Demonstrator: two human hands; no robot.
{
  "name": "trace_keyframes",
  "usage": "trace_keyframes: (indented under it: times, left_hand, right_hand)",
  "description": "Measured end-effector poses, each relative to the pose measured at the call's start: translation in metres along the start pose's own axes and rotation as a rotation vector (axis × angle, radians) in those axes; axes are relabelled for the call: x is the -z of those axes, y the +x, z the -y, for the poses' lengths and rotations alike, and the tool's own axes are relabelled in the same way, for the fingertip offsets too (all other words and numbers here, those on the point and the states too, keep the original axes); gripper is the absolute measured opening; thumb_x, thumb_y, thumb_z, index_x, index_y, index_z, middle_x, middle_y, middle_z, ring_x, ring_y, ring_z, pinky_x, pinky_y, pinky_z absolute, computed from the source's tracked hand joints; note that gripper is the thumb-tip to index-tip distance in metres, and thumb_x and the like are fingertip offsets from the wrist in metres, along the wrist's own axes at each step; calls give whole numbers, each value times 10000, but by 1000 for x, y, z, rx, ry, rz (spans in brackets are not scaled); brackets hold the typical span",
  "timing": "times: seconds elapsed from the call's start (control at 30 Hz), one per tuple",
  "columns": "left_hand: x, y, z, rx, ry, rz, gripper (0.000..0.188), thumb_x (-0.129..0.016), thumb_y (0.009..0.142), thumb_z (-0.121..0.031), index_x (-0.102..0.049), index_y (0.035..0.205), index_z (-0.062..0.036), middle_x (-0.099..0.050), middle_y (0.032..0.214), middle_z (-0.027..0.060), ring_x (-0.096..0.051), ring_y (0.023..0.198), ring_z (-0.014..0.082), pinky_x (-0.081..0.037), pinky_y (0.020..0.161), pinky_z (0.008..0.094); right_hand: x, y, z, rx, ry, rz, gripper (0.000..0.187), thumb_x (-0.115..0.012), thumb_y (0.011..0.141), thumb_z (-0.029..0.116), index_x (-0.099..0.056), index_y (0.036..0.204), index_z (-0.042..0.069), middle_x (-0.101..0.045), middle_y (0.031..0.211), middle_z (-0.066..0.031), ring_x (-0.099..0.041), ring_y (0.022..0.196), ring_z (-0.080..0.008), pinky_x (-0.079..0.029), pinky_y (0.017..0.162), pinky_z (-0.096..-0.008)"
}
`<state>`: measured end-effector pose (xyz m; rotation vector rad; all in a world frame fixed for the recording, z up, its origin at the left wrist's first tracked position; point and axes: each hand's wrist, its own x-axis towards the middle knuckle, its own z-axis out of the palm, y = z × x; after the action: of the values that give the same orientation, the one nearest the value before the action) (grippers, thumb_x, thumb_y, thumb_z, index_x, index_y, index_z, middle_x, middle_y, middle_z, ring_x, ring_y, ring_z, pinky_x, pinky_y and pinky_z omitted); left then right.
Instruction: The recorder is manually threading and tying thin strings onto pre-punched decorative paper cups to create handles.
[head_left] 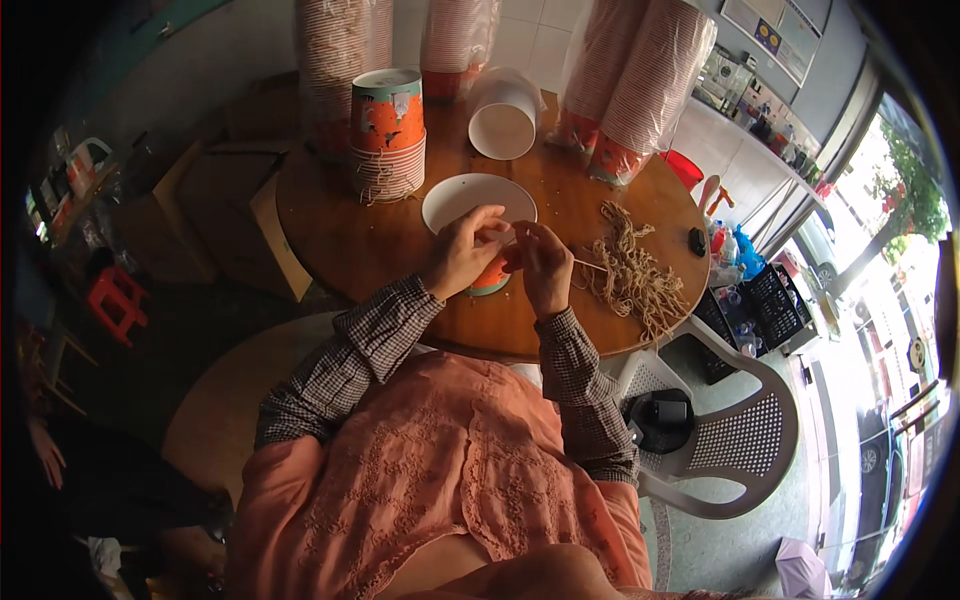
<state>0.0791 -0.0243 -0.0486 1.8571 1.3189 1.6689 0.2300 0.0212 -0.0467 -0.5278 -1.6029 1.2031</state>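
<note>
As left grip (463,249) and right grip (546,266) curl in, closure and hold unclear, orange cup (490,278) just beneath, fitting cord (640,272) seems underway; next likely: drawing it snug!

Hard daylight from the right. Street side blown out near-white, car (872,460) washed pale. Left side underexposed: cardboard boxes (190,225) murky, red stool (118,305) muted against dark floor. Round table (330,245) exposed OK, soft sheen on the wood. Glare streaks on clear plastic sleeves (668,75), far side. Left hand (462,252) catches light; right hand (546,265) has darker fingers. Fingertip detail looks soft, maybe blur, maybe shadow. Fisheye: black vignette all round, straight edges bow at far right.
</note>
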Motion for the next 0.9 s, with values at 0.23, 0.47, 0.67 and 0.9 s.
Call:
trace_keyframes:
  times: [0.23, 0.47, 0.67, 0.9]
  left_hand:
    - [-16, 13, 4, -24, 120, -111, 215, -660, 744, -43, -662, 958, -20, -697, 828, 124, -684, 777, 245, -528, 712, 325]
    - [-10, 12, -2, 81, 133, 52, 155, -680, 829, -113, -671, 931, 4, -696, 820, 75, -632, 746, 99, -497, 694, 248]
    - [-12, 22, 5, 123, -82, 30, 186, -642, 888, -165, -676, 891, 18, -684, 756, 52, -620, 679, 89, -496, 652, 242]
    - [-3, 29, -14, 128, -88, 254, 161, -644, 884, -146, -697, 911, 4, -694, 783, 37, -603, 703, 77, -487, 681, 236]
  right_hand:
    - [7, 12, 5, 207, -254, -4, 168, -585, 872, 56, -634, 1024, 4, -680, 740, -82, -638, 626, -99, -523, 566, -244]
    - [83, 83, 74, 95, -414, 271, 154, -607, 890, 79, -637, 1017, -4, -634, 811, -20, -580, 645, -72, -496, 576, -228]
    - [77, 70, 91, 138, -587, 560, 119, -624, 863, 58, -645, 965, -1, -654, 825, -66, -630, 709, -138, -516, 647, -274]
    - [45, 64, 101, 538, -718, 370, 100, -648, 812, 52, -665, 907, 25, -657, 837, -114, -652, 756, -227, -508, 685, -326]
